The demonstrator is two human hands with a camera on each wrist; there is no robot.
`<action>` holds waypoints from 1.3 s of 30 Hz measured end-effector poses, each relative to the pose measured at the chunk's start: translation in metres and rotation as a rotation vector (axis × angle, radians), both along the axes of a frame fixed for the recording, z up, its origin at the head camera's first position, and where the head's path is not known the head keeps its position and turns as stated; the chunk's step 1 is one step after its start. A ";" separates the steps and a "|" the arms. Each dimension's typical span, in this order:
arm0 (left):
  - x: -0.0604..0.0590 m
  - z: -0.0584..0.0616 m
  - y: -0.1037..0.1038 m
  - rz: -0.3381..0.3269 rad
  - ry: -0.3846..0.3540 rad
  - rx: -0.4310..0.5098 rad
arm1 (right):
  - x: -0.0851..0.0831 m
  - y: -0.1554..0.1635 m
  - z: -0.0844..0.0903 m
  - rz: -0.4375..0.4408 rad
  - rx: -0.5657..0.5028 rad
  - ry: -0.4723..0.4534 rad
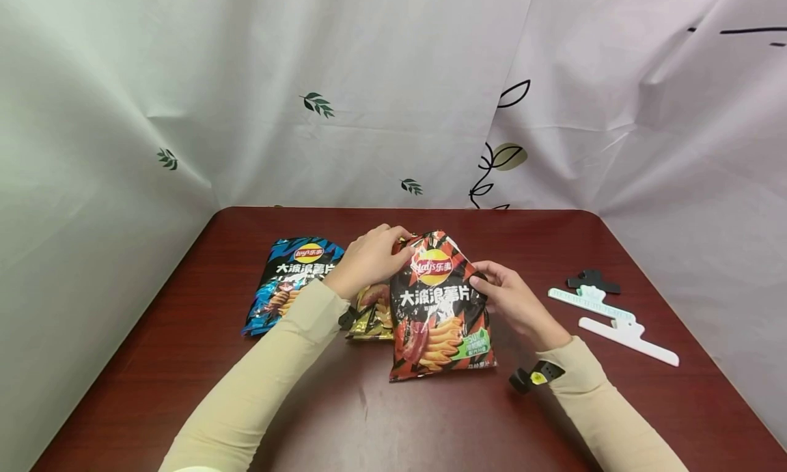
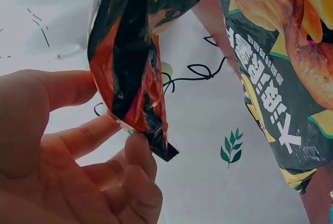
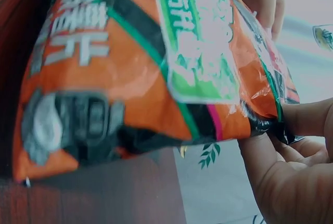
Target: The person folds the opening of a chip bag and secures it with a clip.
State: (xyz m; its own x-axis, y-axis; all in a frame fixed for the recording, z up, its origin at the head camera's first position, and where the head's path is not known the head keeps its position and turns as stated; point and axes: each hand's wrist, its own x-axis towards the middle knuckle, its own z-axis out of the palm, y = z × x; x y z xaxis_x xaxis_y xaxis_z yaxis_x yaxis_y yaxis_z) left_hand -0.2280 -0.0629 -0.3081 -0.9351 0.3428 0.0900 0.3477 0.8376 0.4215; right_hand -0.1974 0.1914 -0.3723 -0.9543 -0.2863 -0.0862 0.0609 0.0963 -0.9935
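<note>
A red-and-black bag of potato chips (image 1: 439, 322) is held up in front of me, its printed front toward the head camera. At its upper left corner, my left hand (image 1: 371, 259) pinches the top edge between thumb and fingers. My right hand (image 1: 513, 296) grips the right edge, thumb on the front and fingers behind. In the left wrist view the bag's top (image 2: 127, 67) is creased by the thumb and fingers (image 2: 140, 153). Partly hidden behind it, a gold-and-black chip bag (image 1: 371, 322) lies on the table.
To the left, a blue chip bag (image 1: 270, 291) lies partly behind my left forearm. On the right side of the dark red table (image 1: 184, 390) are a black clip (image 1: 593, 281), a mint-green clip (image 1: 591, 301) and a white clip (image 1: 628, 339). Pale curtains (image 1: 381, 82) surround the table.
</note>
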 end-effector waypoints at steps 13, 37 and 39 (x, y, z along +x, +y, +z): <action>-0.005 0.000 0.007 -0.055 0.049 0.028 | 0.001 -0.001 0.000 -0.019 0.041 0.011; -0.011 -0.008 0.026 -0.190 -0.061 0.246 | 0.001 -0.003 -0.008 0.009 0.043 0.001; -0.011 -0.008 0.026 -0.189 -0.061 0.249 | 0.002 -0.003 -0.009 0.002 0.047 0.008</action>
